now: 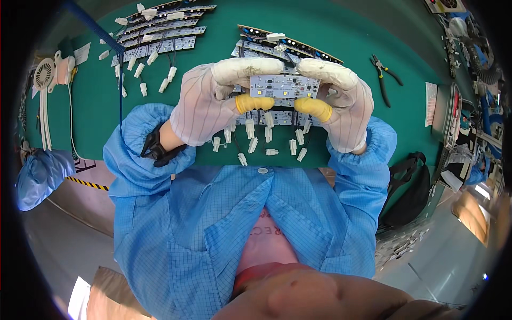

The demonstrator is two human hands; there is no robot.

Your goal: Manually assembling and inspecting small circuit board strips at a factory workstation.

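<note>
A white LED circuit board (285, 86) with small yellow chips is held level in front of me, above the green table. My left hand (218, 96), in a striped white glove with a yellow thumb cover, pinches its left end. Gloved the same way, my right hand (341, 98) grips its right end. Behind and below the held board lie more LED boards (250, 49), partly hidden by my hands. Several white plug connectors (250, 128) on thin wires hang toward me from the boards under it.
Another stack of LED strips (160, 45) with wired connectors lies at the far left. Green-black cutters (382, 77) rest at the right. A small white fan (45, 73) stands at the left edge, a blue cord (120, 85) hangs nearby, and a black bag (408, 189) sits lower right.
</note>
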